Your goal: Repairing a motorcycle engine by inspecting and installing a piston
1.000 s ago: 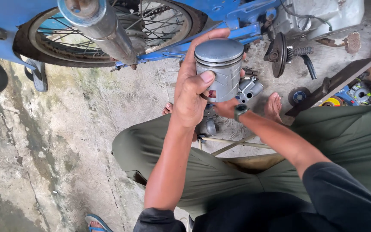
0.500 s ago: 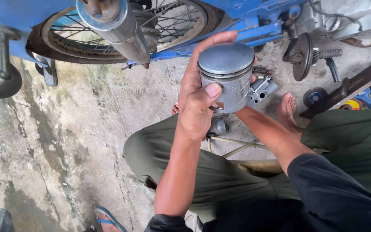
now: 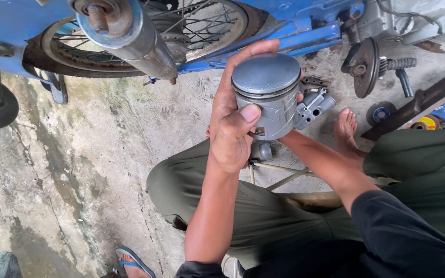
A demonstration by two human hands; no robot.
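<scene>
The left hand wraps a grey metal piston, its flat crown between thumb and fingertips. The right hand is hidden behind it; its grip cannot be told.

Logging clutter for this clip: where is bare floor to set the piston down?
Free: stained concrete floor between the blue motorbike's wheel, the left knee and the sandal. Crowded: right of the piston, around the bare foot, with loose metal parts and discs.

left hand: raised, fingers curled in a grip, thumb pressed flat in front
right hand: mostly hidden, forearm reaching up from the right
</scene>
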